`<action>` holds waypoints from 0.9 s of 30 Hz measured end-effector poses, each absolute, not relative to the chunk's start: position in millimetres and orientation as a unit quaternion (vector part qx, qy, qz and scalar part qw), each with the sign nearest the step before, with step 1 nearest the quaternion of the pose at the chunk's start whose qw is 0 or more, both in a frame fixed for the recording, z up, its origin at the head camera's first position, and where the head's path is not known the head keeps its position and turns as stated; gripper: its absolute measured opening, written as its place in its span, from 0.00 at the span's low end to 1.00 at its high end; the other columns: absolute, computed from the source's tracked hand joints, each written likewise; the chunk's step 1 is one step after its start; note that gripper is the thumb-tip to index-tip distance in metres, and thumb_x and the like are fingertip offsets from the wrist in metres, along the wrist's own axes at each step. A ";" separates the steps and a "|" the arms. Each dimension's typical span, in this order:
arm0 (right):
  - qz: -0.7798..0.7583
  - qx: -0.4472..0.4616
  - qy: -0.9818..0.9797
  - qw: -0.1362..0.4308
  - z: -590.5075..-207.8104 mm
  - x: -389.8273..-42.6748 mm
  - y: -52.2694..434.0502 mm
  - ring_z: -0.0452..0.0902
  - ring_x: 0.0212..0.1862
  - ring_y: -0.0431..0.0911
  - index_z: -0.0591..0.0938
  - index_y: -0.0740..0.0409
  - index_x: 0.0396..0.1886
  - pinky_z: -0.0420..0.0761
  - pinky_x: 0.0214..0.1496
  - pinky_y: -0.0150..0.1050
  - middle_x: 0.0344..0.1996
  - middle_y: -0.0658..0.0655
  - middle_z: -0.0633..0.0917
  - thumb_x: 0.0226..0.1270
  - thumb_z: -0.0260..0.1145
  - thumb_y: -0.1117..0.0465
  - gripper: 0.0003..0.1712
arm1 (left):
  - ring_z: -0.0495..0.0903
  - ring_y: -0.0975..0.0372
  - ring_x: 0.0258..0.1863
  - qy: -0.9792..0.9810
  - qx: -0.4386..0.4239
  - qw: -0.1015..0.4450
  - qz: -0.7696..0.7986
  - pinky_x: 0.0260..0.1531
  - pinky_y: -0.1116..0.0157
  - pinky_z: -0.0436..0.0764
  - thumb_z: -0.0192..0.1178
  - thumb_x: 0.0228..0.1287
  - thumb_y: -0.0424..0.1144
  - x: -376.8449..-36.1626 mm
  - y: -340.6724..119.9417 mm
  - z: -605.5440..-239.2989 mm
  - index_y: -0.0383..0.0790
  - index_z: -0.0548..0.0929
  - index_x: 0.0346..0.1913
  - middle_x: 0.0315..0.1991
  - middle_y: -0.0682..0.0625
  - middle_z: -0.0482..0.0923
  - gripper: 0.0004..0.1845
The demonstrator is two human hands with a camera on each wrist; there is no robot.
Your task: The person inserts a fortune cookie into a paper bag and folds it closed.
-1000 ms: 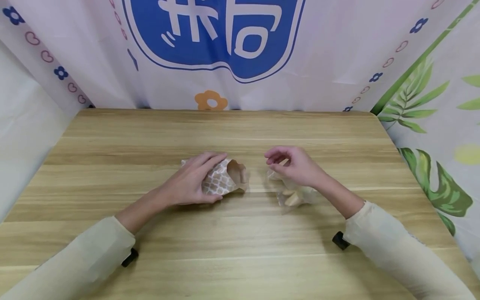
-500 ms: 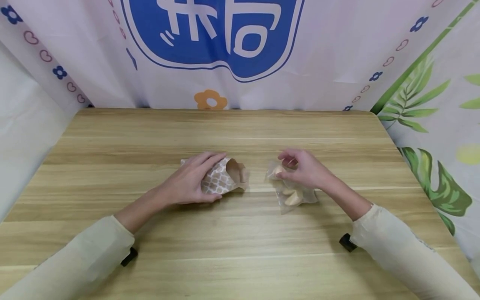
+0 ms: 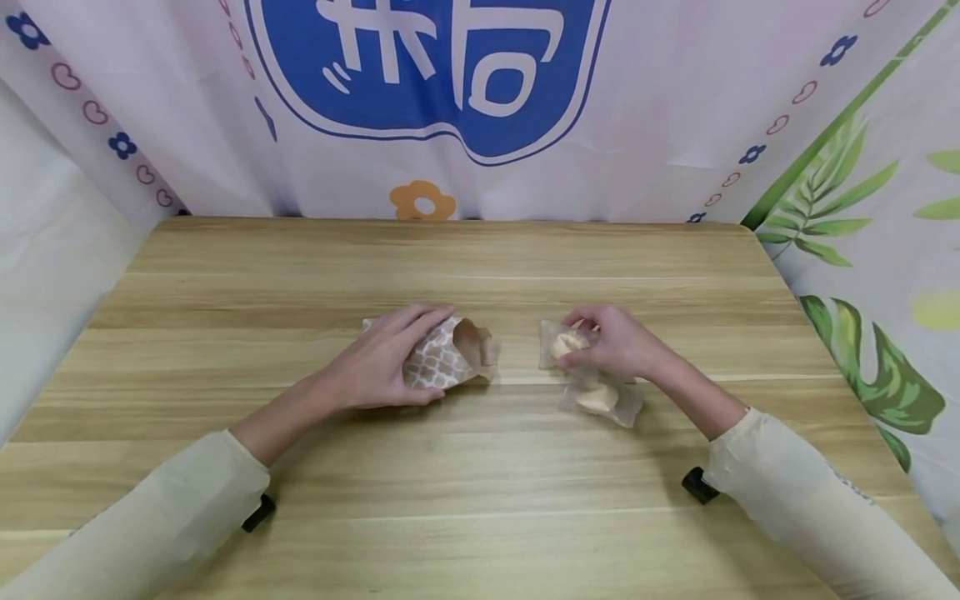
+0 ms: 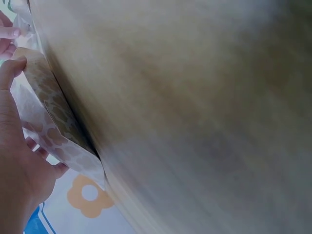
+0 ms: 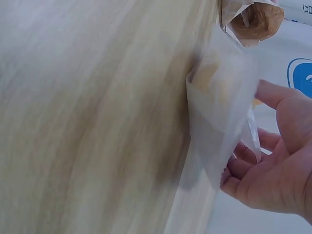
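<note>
We've got L hand point(image 3: 382, 362) curled on the paper bag point(image 3: 450, 357), mouth open twd the right, mid-table point(image 3: 480, 500). R hand point(image 3: 618, 342) pinches a clear packet point(image 3: 570, 343) w/ a pastry; second packet point(image 3: 600, 398) lies just below. Nothing in the bag yet, far as we can see; bag interior unclear, wrist views blurry.

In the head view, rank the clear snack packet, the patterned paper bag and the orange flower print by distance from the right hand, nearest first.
1. clear snack packet: held in the right hand itself.
2. patterned paper bag: to its left, gripped by the left hand.
3. orange flower print: on the backdrop beyond the table's far edge.
</note>
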State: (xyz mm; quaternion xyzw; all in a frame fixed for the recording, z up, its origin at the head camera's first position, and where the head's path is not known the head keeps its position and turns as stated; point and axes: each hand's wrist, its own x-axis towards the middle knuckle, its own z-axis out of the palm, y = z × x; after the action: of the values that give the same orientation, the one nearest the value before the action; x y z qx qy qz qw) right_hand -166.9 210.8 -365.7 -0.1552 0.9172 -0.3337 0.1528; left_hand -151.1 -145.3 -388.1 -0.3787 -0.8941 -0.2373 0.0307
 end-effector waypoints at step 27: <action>-0.442 -0.168 0.867 0.155 -365.1 -166.5 200.6 0.83 0.54 0.59 0.81 0.69 0.59 0.84 0.57 0.51 0.57 0.68 0.84 0.62 0.76 0.68 0.26 | 0.74 0.43 0.64 -0.892 -0.382 0.027 -0.239 0.63 0.39 0.74 0.79 0.47 0.59 -151.6 -146.4 -389.3 0.38 0.64 0.79 0.70 0.39 0.70 0.58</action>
State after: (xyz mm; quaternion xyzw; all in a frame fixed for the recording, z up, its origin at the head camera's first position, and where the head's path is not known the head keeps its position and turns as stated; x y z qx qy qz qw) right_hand -166.5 200.6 -365.1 -0.1684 0.8674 -0.4418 0.1549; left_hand -151.6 -146.4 -389.3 -0.3818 -0.8923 -0.2393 0.0275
